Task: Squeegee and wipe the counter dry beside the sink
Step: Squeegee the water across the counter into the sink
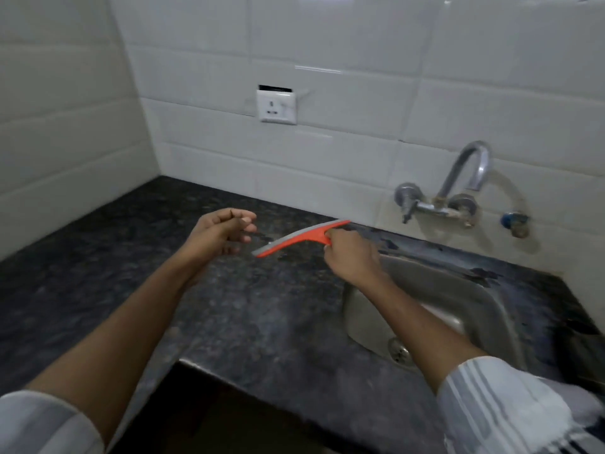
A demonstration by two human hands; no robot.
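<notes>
Where the head cam looks down on the work area, a dark speckled counter (255,309) runs from the left wall corner to a steel sink (435,290) set in at the right.

Right hand (352,257): fingers wrapped round the handle of an orange squeegee (302,239), firm grasp. Blade w/ grey rubber edge runs diagonally, low end toward centre of counter, high end toward back wall. Blade sits over the counter strip just left of the sink rim; whether the rubber edge touches the surface cannot be told, frame is motion-blurred. Right forearm crosses above the sink basin.

Left hand (222,232): raised above counter, palm up, fingers loosely curled, grasping nothing. Positioned just left of the squeegee's low end, apart from it.

Both arms bare to the elbow; pale striped sleeves (510,411) pushed up at bottom edge of view.

Fixtures: chrome wall tap (458,188) w/ curved spout above the sink; blue-capped valve (514,221) to its right; white wall socket (277,106) on the tiled backsplash, above counter centre. Drain (400,352) visible at sink bottom. Wetness on counter: cannot tell.
</notes>
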